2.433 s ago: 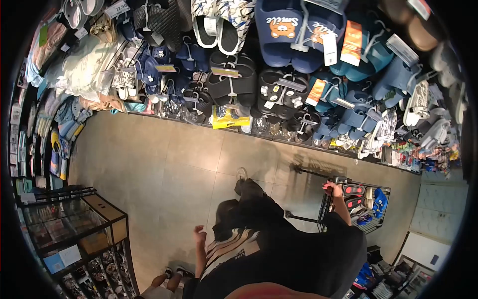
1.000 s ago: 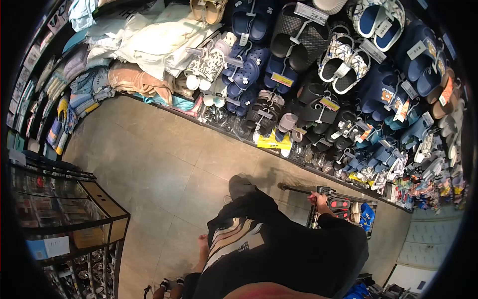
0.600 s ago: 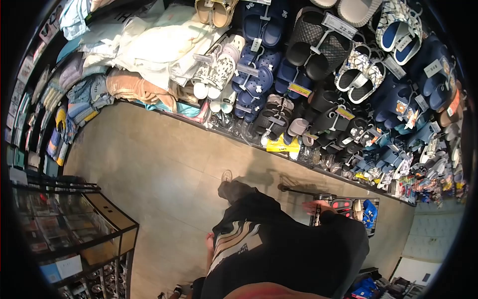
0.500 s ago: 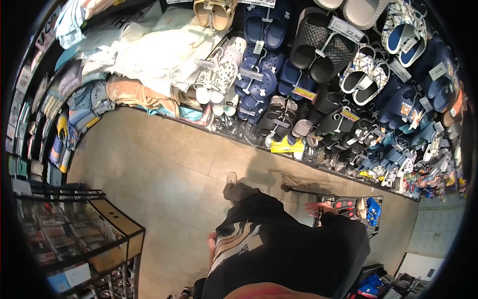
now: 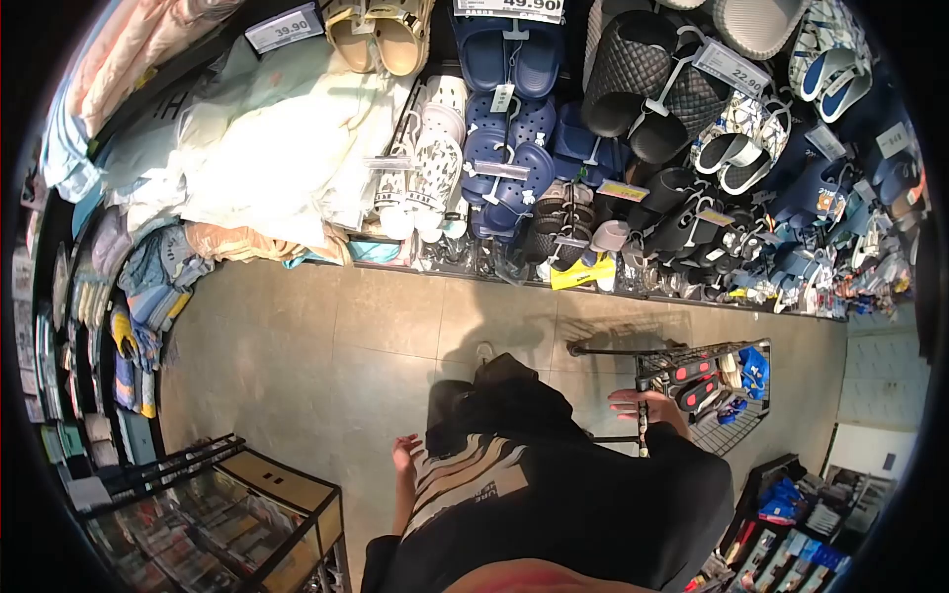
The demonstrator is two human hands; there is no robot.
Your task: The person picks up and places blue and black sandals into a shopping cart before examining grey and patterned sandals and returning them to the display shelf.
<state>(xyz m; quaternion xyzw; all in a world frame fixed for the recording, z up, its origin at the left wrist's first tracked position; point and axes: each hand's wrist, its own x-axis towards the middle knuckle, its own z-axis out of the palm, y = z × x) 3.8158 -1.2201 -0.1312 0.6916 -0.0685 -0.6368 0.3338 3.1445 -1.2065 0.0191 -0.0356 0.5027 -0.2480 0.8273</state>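
My right hand (image 5: 660, 407) is at the push handle (image 5: 643, 427) of a black wire shopping cart (image 5: 727, 437). Its fingers stretch out past the bar rather than wrapping round it. In the cart lie dark footwear with red patches (image 5: 696, 381) and a bright blue item (image 5: 754, 374). My left hand (image 5: 406, 452) hangs beside my dark top, fingers apart and holding nothing.
A wall of clogs (image 5: 509, 178) and slippers on hangers runs along the far side, with price tags. Folded pale clothes (image 5: 267, 148) fill the shelf to its left. A display case (image 5: 247, 514) stands at lower left, and another shelf (image 5: 791, 524) at lower right.
The view has turned and shifted. More of the cart shows, with my right hand now at its handle. My left hand has come further out from my side, its fingers more visible.
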